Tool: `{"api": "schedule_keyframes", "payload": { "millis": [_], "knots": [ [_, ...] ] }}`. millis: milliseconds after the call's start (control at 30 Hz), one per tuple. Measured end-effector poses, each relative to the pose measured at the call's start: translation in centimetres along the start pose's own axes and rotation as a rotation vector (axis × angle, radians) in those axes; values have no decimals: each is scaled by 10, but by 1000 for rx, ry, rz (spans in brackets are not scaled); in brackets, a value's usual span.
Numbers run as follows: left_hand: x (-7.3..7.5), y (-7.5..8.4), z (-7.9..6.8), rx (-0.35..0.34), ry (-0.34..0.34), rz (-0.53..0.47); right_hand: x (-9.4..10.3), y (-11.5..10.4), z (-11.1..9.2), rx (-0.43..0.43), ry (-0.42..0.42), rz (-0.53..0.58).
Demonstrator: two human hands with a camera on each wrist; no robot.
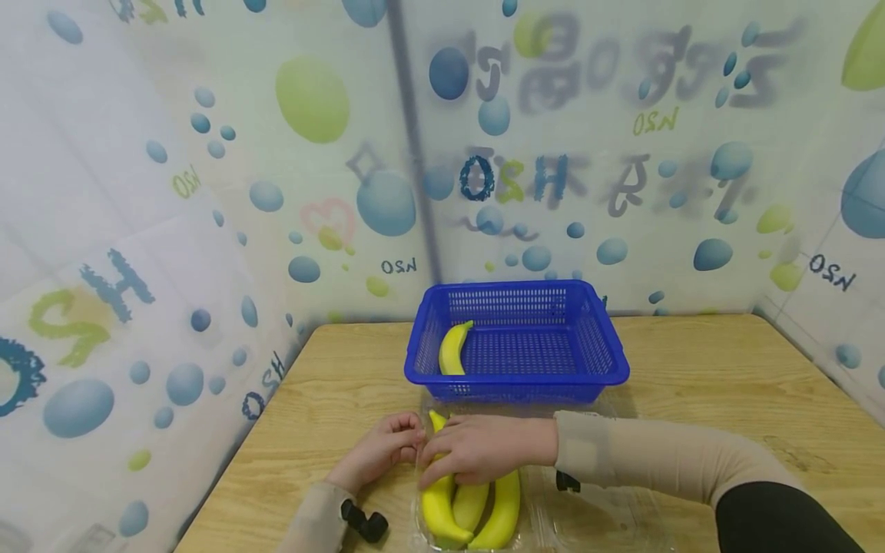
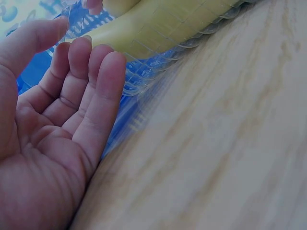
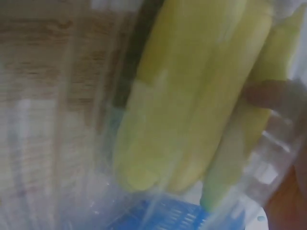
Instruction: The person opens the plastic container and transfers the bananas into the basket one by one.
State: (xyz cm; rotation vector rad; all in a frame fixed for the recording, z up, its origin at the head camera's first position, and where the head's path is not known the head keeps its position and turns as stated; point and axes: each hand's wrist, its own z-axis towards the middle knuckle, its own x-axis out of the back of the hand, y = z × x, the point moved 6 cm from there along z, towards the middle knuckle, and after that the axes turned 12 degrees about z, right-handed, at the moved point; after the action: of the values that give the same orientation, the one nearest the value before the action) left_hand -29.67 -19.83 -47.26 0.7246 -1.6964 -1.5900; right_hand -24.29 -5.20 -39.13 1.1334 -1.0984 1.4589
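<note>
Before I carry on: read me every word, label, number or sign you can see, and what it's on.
"H2O", back to front: large print on the patterned backdrop, centre and left.
Small back-to-front lettering, same backdrop: too small to read surely.
Grey marks there: too blurred to read.
None visible on the bananas, blue plastic basket or clear plastic container.

A pale brown, wood-grained tabletop is backed and flanked by whitish patterned sheeting. The sheeting is printed with rounded blue bubbles and yellow-green bubbles of various sizes, among which mirrored blue-and-green "H2O" lettering is repeated. The back is crossed from top to bottom by a dark grey, slightly slanted stripe. Blurred grey characters and a faint pink heart outline are also seen there.
</note>
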Motion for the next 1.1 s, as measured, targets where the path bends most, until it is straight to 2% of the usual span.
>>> {"api": "schedule_keyframes", "payload": {
  "millis": [667,1100],
  "knots": [
    [2,-3,0,22,21,0,0,-1,-2,25,34,-36],
    [1,-3,1,33,16,-18,9,-2,-3,9,42,-71]
  ]
}}
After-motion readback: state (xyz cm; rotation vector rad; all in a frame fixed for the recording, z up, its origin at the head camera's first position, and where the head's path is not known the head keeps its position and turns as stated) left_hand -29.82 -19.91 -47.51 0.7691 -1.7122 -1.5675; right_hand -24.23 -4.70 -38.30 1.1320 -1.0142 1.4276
